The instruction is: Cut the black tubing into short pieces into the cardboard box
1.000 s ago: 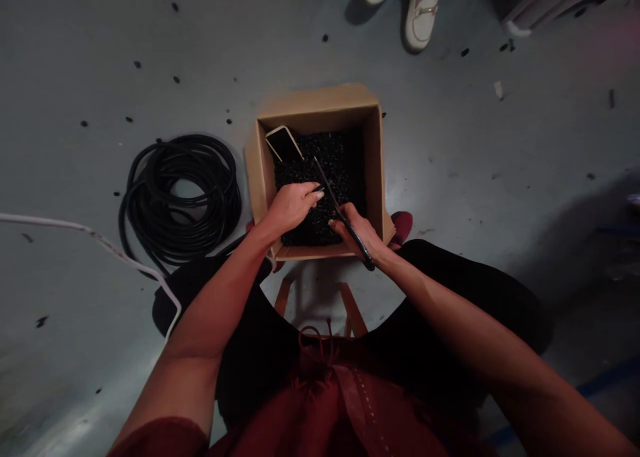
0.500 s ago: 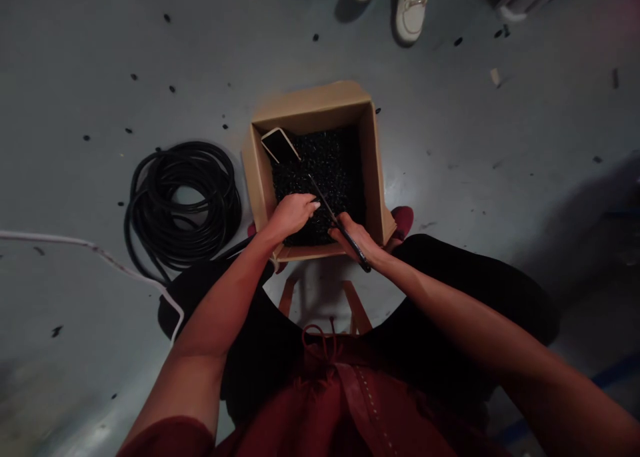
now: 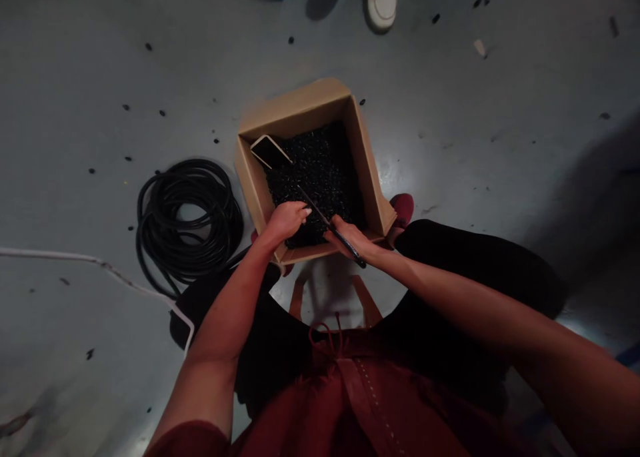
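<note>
Head view, looking down past your lap: a cardboard box (image 3: 295, 108) sits on the gray floor (image 3: 500, 144) just in front of you, holding a pile of small black pieces (image 3: 315, 160). Your left hand (image 3: 285, 221) lies on the pile near the box's front wall. That grip is flat, fingers together and pressing down, and you cannot tell whether it pinches anything. Your right hand (image 3: 349, 237) is closed around a long black tool (image 3: 315, 206), whose thin tip reaches across the pile toward the left. A phone (image 3: 269, 152) rests in the box's back left corner. Keep the tip low and clear of the phone, with your left fingers out of its path.

A coil of black cable (image 3: 190, 227) lies to the left of the box, with a white cable (image 3: 85, 260) beyond it. A red shoe (image 3: 403, 209) shows at the box's right corner, and another person's white shoes (image 3: 381, 0) stand at the top edge.

Compared with the earlier frame, the tool lies flatter, and the box appears slightly turned.
</note>
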### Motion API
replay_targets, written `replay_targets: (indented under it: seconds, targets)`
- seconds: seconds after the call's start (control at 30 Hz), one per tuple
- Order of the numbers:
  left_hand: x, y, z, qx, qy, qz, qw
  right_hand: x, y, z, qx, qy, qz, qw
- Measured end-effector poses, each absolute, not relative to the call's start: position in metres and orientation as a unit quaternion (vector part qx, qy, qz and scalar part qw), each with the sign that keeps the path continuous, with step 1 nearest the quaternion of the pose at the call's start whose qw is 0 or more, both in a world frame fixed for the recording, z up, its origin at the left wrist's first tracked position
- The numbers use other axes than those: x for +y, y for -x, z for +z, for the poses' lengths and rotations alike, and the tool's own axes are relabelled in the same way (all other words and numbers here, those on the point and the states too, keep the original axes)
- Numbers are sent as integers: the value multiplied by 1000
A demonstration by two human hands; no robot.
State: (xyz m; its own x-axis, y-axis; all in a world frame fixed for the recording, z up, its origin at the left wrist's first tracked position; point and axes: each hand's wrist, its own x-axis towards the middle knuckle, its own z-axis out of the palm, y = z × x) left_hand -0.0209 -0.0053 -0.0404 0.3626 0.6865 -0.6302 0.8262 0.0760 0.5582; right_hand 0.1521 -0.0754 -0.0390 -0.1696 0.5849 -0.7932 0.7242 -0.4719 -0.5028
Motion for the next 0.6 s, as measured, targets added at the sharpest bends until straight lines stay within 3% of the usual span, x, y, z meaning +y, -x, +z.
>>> replay_targets:
  seconds: [0.4, 0.6]
  targets:
    - [-8, 20, -49, 549, -698, -116, 445, -80, -153, -45, 525, -649, -547, 61]
    - [-6, 18, -41, 540, -690, -97, 472, -81, -153, -45, 443, -653, -614, -15]
